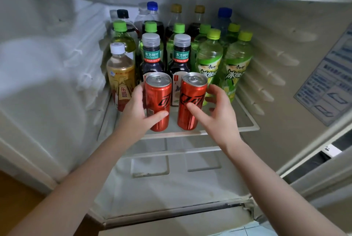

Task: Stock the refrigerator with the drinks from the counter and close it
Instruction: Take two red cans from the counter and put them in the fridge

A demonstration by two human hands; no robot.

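Head view, centre of frame: the left can (158, 100) and the right can (192, 100), both slim and red, stand side by side near the front edge of the glass shelf (245, 121) inside the open refrigerator (276, 64), just ahead of rows of capped bottles (209, 58). Each can is a smooth, rigid metal cylinder. Judged sealed and full, it should be fairly heavy for its size, slippery if damp, and liable to dent under a hard squeeze, so the mid-wall is the sound place to grip, not the rim. The left hand (137, 108) wraps the left can, thumb across its lower front. The right hand (215, 110) holds the right can more loosely, thumb tip on the front wall, fingers (213, 90) curled round the far side. Whether either base rests fully on the shelf cannot be told.
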